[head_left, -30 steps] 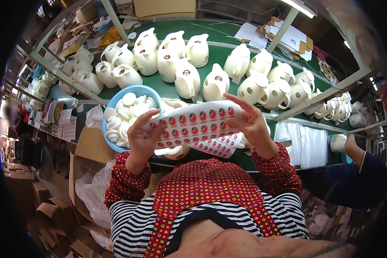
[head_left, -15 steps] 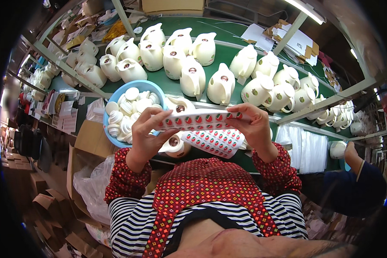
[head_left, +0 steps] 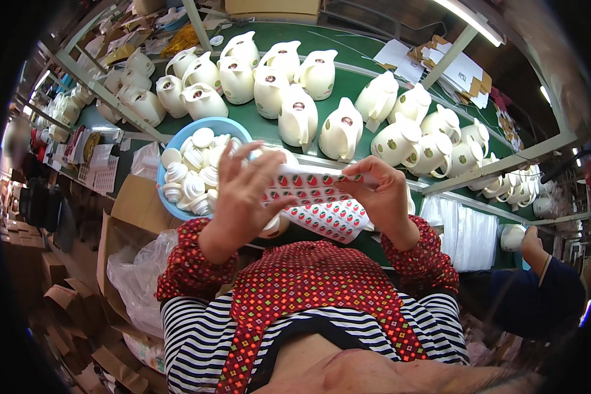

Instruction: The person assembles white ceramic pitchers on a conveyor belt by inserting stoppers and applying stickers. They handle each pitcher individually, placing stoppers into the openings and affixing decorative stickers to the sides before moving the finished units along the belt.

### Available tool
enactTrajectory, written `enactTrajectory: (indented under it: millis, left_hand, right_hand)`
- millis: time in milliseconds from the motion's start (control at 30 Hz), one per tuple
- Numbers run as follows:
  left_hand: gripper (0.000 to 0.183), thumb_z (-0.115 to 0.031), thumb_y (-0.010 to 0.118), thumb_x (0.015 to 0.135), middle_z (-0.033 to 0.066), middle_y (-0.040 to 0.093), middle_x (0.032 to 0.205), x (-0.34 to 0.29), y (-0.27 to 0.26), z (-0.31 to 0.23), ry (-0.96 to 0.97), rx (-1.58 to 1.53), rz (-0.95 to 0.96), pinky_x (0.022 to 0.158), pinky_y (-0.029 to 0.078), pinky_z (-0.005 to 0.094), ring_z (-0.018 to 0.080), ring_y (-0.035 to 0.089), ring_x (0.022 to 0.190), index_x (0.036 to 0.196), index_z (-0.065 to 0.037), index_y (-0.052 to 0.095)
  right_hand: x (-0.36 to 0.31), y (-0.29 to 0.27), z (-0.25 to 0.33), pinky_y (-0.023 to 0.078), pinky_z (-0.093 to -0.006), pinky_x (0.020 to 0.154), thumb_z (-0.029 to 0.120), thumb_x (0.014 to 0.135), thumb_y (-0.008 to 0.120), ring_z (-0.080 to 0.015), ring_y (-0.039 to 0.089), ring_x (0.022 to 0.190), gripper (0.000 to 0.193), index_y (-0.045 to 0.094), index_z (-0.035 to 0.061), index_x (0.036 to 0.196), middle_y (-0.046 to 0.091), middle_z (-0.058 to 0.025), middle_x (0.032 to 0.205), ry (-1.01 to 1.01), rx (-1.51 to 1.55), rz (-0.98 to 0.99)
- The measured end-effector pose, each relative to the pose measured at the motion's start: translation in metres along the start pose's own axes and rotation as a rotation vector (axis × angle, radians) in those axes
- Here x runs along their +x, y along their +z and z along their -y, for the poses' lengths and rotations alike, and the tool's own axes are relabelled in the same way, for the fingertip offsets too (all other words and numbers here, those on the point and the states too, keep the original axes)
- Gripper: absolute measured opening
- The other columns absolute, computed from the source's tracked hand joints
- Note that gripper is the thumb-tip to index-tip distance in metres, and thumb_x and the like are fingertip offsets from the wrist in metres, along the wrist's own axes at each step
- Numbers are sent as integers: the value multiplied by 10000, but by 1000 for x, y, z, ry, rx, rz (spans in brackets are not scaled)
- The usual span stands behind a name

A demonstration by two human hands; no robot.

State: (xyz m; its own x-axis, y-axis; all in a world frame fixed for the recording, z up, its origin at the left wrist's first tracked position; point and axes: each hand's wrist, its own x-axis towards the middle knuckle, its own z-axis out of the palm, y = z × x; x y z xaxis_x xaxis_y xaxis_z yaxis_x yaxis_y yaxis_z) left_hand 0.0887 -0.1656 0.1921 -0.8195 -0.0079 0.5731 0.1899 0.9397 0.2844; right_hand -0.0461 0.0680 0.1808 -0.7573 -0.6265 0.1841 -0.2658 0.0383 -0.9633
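Note:
A white sheet of red-and-green stickers [head_left: 308, 187] is held up in front of me. My right hand [head_left: 382, 196] pinches its right end between thumb and fingers. At its left end is my left hand [head_left: 243, 200], blurred by motion, with fingers raised and apart and the thumb stretched toward the sheet. Whether the left thumb touches the sheet I cannot tell. Below hangs or lies another part of sticker sheet [head_left: 335, 220], sloping over the bench edge; whether it joins the held one is hidden. Partly covered by my left hand and the sheet is a cream jug [head_left: 274, 228].
A blue basin [head_left: 210, 125] of white stoppers stands left of my hands. Several cream jugs [head_left: 299, 121] line the green bench [head_left: 246, 121]. Clear plastic bags [head_left: 469, 236] lie at right, near another person's hand [head_left: 534, 243] by a jug. An open cardboard box [head_left: 141, 203] stands at lower left.
My left hand has let go its pinch on the sheet's left end and moved right, fingers opening upward. The other person's hand has come lower, to the jug at right.

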Motion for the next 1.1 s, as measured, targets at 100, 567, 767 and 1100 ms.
enactTrajectory:
  millis: [100, 567, 767, 1100]
  left_hand:
    - [491, -241, 887, 759, 91, 725, 1134, 11, 15, -15, 62, -96, 7, 1121, 390, 526, 312, 627, 1146, 1185, -57, 727]
    - [151, -13, 844, 780, 78, 653, 739, 11, 25, -7, -252, -547, 204, 602, 467, 324, 193, 601, 667, 915, -19, 777]
    - [141, -81, 837, 851, 95, 672, 725, 8, 18, -2, -387, -708, 282, 567, 459, 306, 134, 579, 604, 925, 18, 769]
    - [138, -100, 797, 925, -32, 605, 644, 9, 21, 9, -561, -912, 379, 533, 402, 246, 20, 521, 600, 909, 34, 770]
  right_hand:
    - [-2, 6, -2, 601, -239, 755, -60, 865, 812, -91, 724, 862, 193, 688, -17, 1006, 767, -78, 934, -79, -24, -13]
    - [6, -5, -4, 609, -278, 797, -37, 817, 849, -147, 757, 875, 166, 711, -18, 909, 772, -79, 897, -217, -151, 18]
    - [3, -9, 0, 600, -264, 803, -44, 835, 841, -107, 727, 889, 149, 700, -24, 880, 760, -72, 885, 71, -35, 119]
    - [6, -11, -10, 558, -254, 717, 3, 852, 841, -76, 677, 766, 136, 709, -23, 871, 739, -42, 822, 40, 113, 92]
